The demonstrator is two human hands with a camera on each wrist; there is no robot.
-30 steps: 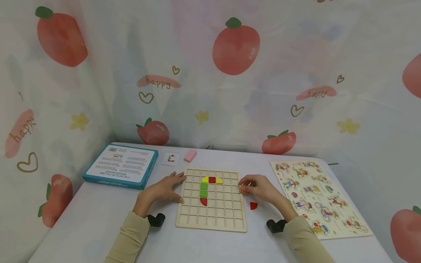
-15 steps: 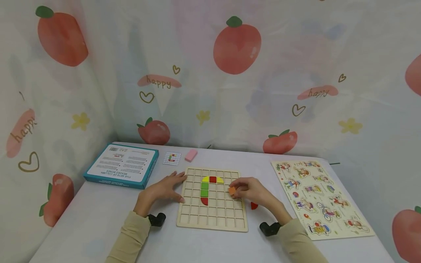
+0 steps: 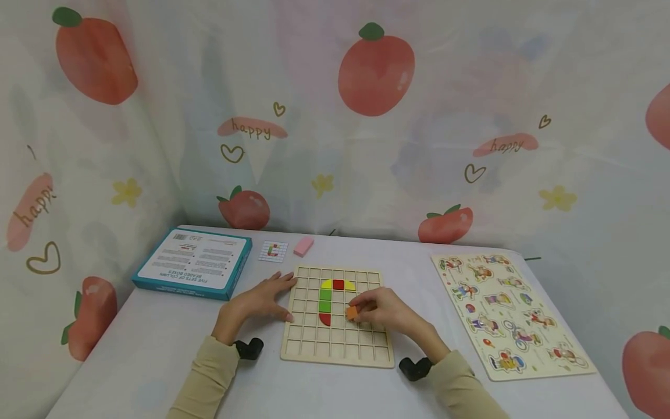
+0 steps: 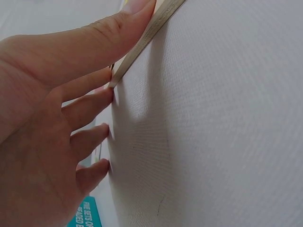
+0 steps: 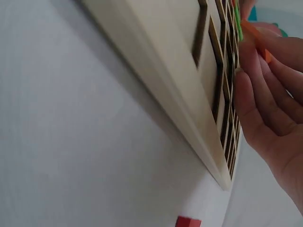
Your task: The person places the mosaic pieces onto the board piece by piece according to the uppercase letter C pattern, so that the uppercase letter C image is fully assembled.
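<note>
My right hand [image 3: 384, 309] pinches an orange square tile [image 3: 352, 313] between thumb and fingers, low over the wooden grid board [image 3: 337, 356]. In the right wrist view the orange tile [image 5: 259, 41] is seen edge-on and tilted. My left hand [image 3: 262, 301] lies with spread fingers along the board's left side; its thumb [image 4: 120, 30] rests at the board's edge. Set in the grid are two green squares [image 3: 325, 300], a red square [image 3: 338, 284] between two yellow rounded pieces [image 3: 349, 286], and a red rounded piece [image 3: 325, 319].
Beyond the board lie a pattern card [image 3: 273, 251] and a pink block [image 3: 303, 247]. A teal-edged box [image 3: 193, 265] is at the left, a picture puzzle board [image 3: 502, 302] at the right. A loose red piece [image 5: 188, 222] lies on the table beside the grid board.
The right hand has carried the orange tile leftward from the board's right edge to over the middle of the grid. The left hand has stayed in place.
</note>
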